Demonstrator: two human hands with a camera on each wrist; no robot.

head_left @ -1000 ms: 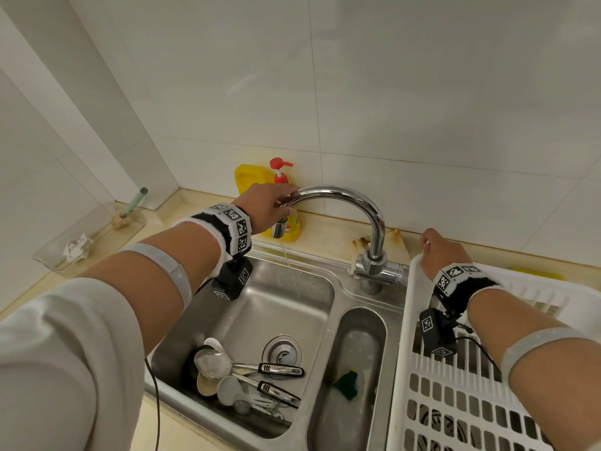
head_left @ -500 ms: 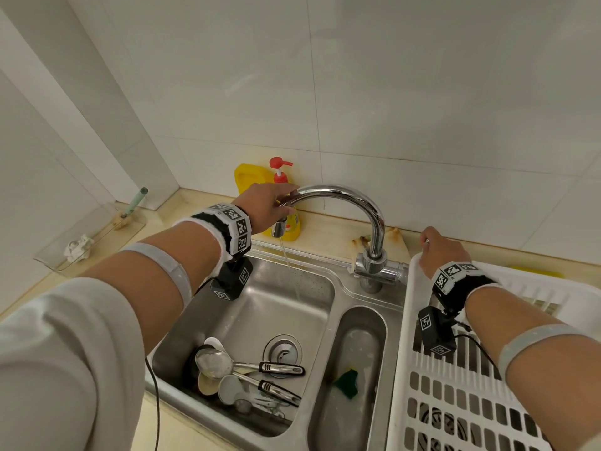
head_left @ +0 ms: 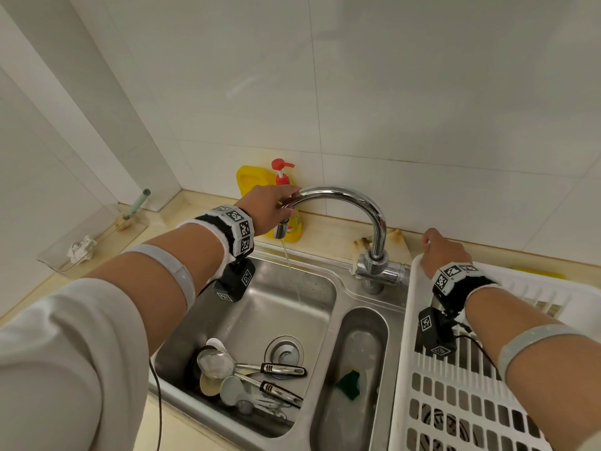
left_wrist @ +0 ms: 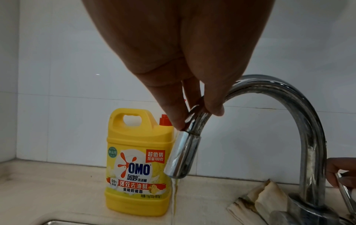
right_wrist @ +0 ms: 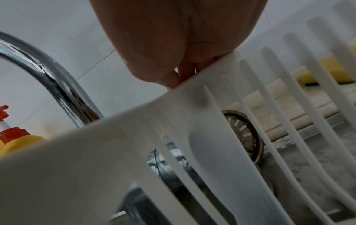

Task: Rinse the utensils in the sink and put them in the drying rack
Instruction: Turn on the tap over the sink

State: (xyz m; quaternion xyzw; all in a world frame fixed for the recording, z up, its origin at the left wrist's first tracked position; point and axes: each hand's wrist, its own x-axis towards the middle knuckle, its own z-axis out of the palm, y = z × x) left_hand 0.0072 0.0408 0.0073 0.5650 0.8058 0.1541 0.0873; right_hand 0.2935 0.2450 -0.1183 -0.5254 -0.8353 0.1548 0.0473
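— So, where do we have our hands?

— Our left hand [head_left: 264,206] is up on the tap [head_left: 344,203], thumb and fingers [left_wrist: 212,105] curled round the spout just above the nozzle. A thin stream of water [head_left: 292,275] falls from it into the sink [head_left: 312,288].

— And the right?

— Our right hand [head_left: 444,252] sits at the far left corner of the rack [head_left: 406,353], fingers bent over its rim. From the left wrist view we see those fingers curled on the tap's thin lever [left_wrist: 344,191] too. We cannot tell how firmly they grip it.

— Where are the utensils?

— Down in the sink, near corner on the left, just beside the drain [head_left: 284,349]. The spoons [head_left: 216,364] lie piled with bowls to the left and handles pointing right. The stream lands well apart from them, at the far side of the basin.

— What else do we see?

— A green sponge [head_left: 349,384] lies in the narrow middle basin. A yellow soap jug [left_wrist: 138,161] stands on the desk against the wall behind the nozzle, with a red pump bottle [head_left: 282,172] beside it. A folded rag [left_wrist: 256,199] lies at the tap's base.
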